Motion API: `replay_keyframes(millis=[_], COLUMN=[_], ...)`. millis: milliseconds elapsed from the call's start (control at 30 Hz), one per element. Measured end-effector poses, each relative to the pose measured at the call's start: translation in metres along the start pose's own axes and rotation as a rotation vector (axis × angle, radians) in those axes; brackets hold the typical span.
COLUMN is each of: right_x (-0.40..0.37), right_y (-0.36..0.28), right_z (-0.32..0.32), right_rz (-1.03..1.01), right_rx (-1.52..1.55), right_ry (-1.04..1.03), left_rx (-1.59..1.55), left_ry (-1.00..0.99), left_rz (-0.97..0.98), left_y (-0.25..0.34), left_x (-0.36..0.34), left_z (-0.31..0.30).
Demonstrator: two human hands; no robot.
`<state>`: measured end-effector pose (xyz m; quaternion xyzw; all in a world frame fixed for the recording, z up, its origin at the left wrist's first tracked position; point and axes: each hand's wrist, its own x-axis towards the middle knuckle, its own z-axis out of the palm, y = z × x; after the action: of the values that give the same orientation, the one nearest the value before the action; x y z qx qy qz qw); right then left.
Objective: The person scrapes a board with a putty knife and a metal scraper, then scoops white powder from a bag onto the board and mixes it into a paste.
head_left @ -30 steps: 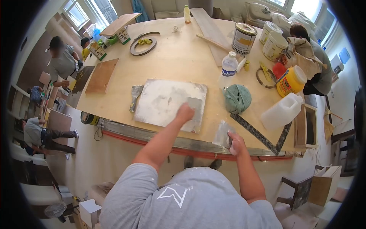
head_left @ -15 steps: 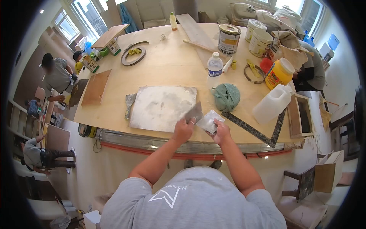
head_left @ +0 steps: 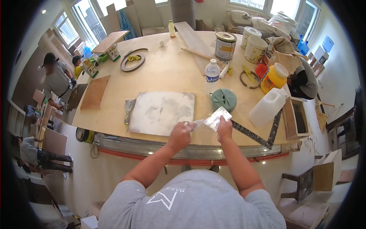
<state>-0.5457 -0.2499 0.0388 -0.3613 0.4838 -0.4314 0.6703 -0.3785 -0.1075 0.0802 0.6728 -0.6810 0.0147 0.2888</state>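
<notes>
- Standing behind the hands on the table (head_left: 160,76) are one water bottle (head_left: 212,72), one green roll (head_left: 223,100), one paint can (head_left: 225,46) and two pale buckets, with one yellow jar (head_left: 273,78) farther right.
- The space right of the right hand (head_left: 225,129) is taken up by one dark angled strip (head_left: 263,136) and one white jug (head_left: 268,107).
- One blade (head_left: 198,125) is gripped in the curled left hand (head_left: 180,135); one metal plate (head_left: 218,118) is pinched by the right, thumb on top, its other fingers partly hidden.
- Both are held near the table's front edge, right of one white-smeared board (head_left: 162,113).
- The blade is pointed rightward, its long axis roughly crosswise; the plate is angled up and left.
- Whether they are touching cannot be told.
</notes>
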Motion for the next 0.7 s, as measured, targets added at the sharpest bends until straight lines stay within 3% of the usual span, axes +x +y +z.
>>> replay_keyframes(millis=[67,100,200,233,333,400,433,533,600,667,700], right_x=[-0.004,-0.014,-0.03,-0.031,-0.028,-0.002,0.008,0.007,0.008,0.004,-0.016], right_y=[0.013,0.018,0.015,0.015,-0.002,0.019,0.032,0.049,0.058,0.055,0.031], right_z=[-0.002,-0.009,-0.015,-0.015,-0.023,-0.059,-0.074,-0.074,-0.054,-0.045,-0.039], right_rz=[-0.081,-0.399,-0.051,-0.027,0.339,0.5,0.58,0.705,0.367,0.451,0.706], right_rx=[-0.358,-0.531,-0.338,-0.155,0.353,0.646,0.789,0.937,0.321,0.238,0.463], right_ry=[-0.017,-0.183,-0.285,-0.282,-0.181,-0.508,-0.674,-0.654,-0.702,-0.709,-0.695], left_rx=[-0.033,-0.099,-0.065,-0.084,-0.173,-0.272,-0.337,-0.391,-0.387,-0.326,-0.27], left_ry=[-0.033,-0.021,-0.018,0.031,0.092,0.024,0.095,0.184,0.155,0.125,0.108], left_rz=[0.107,0.07,-0.105,-0.109,-0.104,-0.083,0.01,0.307,0.401,0.392,0.336], left_y=[0.013,0.007,-0.037,-0.037,-0.023,-0.002,0.002,0.038,0.061,0.063,0.056], left_x=[0.002,0.007,0.036,0.042,0.053,0.045,0.039,0.029,0.031,0.032,0.036], left_z=[0.01,0.017,0.03,0.025,0.007,-0.002,0.009,0.012,0.006,0.006,0.011])
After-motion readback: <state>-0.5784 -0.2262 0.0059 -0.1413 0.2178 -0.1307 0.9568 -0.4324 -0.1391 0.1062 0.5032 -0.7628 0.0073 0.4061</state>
